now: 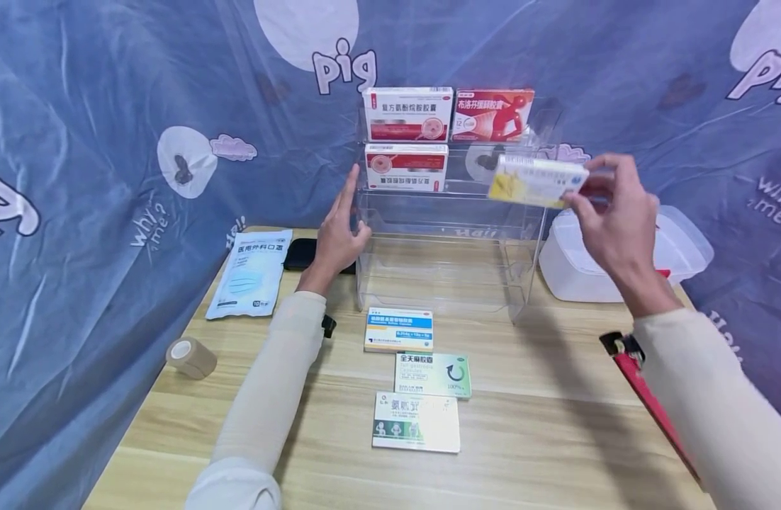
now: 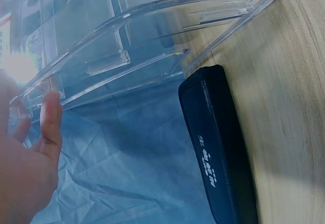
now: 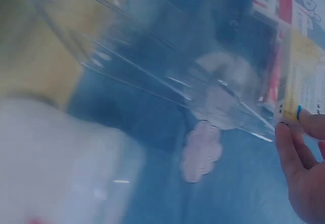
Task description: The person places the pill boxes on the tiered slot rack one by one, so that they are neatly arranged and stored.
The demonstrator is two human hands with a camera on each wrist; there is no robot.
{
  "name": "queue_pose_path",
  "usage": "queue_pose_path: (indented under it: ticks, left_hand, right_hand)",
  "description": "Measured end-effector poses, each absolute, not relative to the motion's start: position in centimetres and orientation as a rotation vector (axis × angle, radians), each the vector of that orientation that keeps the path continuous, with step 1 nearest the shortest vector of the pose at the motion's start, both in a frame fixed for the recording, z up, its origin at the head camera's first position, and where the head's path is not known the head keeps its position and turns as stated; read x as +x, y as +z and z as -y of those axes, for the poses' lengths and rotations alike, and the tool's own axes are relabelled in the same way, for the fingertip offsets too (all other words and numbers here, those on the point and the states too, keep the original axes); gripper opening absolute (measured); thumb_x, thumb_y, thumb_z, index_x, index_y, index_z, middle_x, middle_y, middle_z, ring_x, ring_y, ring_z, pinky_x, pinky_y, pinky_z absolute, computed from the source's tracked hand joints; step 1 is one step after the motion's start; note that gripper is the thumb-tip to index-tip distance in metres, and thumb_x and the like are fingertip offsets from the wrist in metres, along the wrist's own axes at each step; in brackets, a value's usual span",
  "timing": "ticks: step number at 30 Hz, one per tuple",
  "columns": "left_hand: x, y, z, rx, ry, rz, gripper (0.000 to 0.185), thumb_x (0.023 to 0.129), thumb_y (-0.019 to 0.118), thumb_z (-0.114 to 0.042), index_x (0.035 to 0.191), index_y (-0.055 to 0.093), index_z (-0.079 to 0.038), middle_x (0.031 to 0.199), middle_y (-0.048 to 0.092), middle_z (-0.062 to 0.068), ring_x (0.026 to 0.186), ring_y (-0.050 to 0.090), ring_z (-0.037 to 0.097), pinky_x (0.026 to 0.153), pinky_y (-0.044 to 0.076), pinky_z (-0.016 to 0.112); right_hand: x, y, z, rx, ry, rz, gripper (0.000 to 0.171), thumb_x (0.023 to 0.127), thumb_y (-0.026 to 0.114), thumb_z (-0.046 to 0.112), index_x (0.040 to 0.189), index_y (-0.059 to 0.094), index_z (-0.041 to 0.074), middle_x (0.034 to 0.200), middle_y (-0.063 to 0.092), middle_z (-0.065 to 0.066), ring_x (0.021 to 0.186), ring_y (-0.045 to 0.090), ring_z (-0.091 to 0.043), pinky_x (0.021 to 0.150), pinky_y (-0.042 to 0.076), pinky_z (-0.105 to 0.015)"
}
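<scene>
A clear acrylic tiered rack [image 1: 451, 234] stands at the back of the wooden table [image 1: 543, 439]. Its upper shelves hold three red-and-white medicine boxes [image 1: 408, 113]. My left hand [image 1: 339, 237] rests with straight fingers against the rack's left side wall [image 2: 127, 56]. My right hand [image 1: 614, 219] pinches a yellow-and-white medicine box [image 1: 536, 180] in the air at the rack's middle shelf, right side; that box [image 3: 304, 79] shows at the right wrist view's edge. Three more boxes lie flat in front: a blue one [image 1: 399, 330], a green one [image 1: 432, 375] and a white-green one [image 1: 416, 422].
A mask packet [image 1: 250, 273] and a black case [image 1: 301, 253] [image 2: 218, 153] lie left of the rack. A tape roll [image 1: 190, 356] sits near the left edge. A white lidded container [image 1: 620, 262] stands at the right. Blue printed cloth surrounds the table.
</scene>
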State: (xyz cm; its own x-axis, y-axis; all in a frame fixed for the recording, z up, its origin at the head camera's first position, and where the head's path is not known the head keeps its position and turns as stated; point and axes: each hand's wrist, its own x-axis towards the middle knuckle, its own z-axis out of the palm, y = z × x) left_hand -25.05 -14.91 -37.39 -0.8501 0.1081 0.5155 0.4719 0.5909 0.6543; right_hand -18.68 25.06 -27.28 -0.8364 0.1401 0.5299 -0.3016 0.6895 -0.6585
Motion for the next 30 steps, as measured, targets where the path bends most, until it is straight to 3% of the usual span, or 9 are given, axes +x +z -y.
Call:
queue_pose_path:
  ticks: [2,7,10,14,21,27,30]
  left_hand:
    - [-25.1,-37.4,14.9,-0.468,-1.161,2.396,0.1,0.093,0.058,-0.002,0.175,0.011,-0.037,0.181,0.025,-0.002,0.121,0.064,0.035,0.075,0.049,0.043]
    - [-25.1,-37.4,15.0,-0.465,-1.149,2.393,0.1,0.092,0.058,-0.002,0.175,0.012,-0.036,0.181,0.024,-0.002,0.122,0.064,0.035,0.077,0.051,0.044]
    - [-25.1,-37.4,14.9,-0.471,-1.143,2.397,0.1,0.093,0.058,-0.002,0.175,0.011,-0.036,0.181,0.024,-0.002,0.124,0.064,0.035,0.075,0.05,0.042]
    - [-25.2,-37.5,14.9,-0.473,-1.135,2.407,0.101,0.093,0.058,-0.003,0.175,0.01,-0.036,0.181,0.024,-0.002,0.124,0.065,0.034,0.073,0.048,0.041]
    - [-25.1,-37.3,14.8,-0.467,-1.134,2.407,0.101,0.092,0.058,-0.002,0.175,0.01,-0.035,0.181,0.024,-0.002,0.123,0.064,0.034,0.075,0.05,0.043]
    - [-24.8,-37.2,14.7,-0.45,-1.141,2.407,0.101,0.093,0.058,-0.001,0.175,0.01,-0.036,0.181,0.025,-0.001,0.125,0.064,0.036,0.078,0.051,0.044]
    - [-24.8,-37.3,14.6,-0.445,-1.138,2.409,0.101,0.093,0.058,-0.001,0.175,0.01,-0.035,0.181,0.025,0.0,0.126,0.064,0.036,0.078,0.051,0.044]
  right_hand:
    - [-20.1,-25.7,-24.4,0.122,1.028,2.311,0.043,0.098,0.073,0.003,0.138,0.059,0.009,0.134,0.074,-0.022,0.114,0.078,-0.014,0.094,0.059,-0.018]
    - [-23.3,-23.2,-22.5,0.152,0.904,2.307,0.037,0.102,0.07,0.009,0.137,0.06,0.012,0.134,0.076,-0.014,0.108,0.077,-0.017,0.094,0.058,-0.017]
    - [-24.5,-23.1,-21.9,0.198,0.797,2.331,0.034,0.104,0.067,0.009,0.137,0.059,0.009,0.135,0.076,-0.014,0.114,0.077,-0.03,0.096,0.06,-0.031]
    - [-25.5,-24.0,-21.6,0.253,0.687,2.4,0.031,0.104,0.064,0.006,0.135,0.06,0.006,0.134,0.074,-0.02,0.117,0.073,-0.046,0.098,0.054,-0.059]
    - [-25.6,-25.2,-21.2,0.248,0.485,2.618,0.036,0.108,0.059,0.014,0.144,0.057,0.007,0.138,0.071,-0.025,0.12,0.055,-0.05,0.11,0.031,-0.061]
    - [-25.8,-25.7,-19.9,0.189,0.54,2.66,0.033,0.107,0.06,0.014,0.139,0.059,0.006,0.128,0.073,-0.028,0.122,0.047,-0.047,0.125,0.015,-0.062]
    - [-26.0,-26.2,-19.2,0.164,0.526,2.665,0.032,0.106,0.06,0.012,0.136,0.059,0.005,0.12,0.072,-0.032,0.123,0.048,-0.049,0.127,0.012,-0.063]
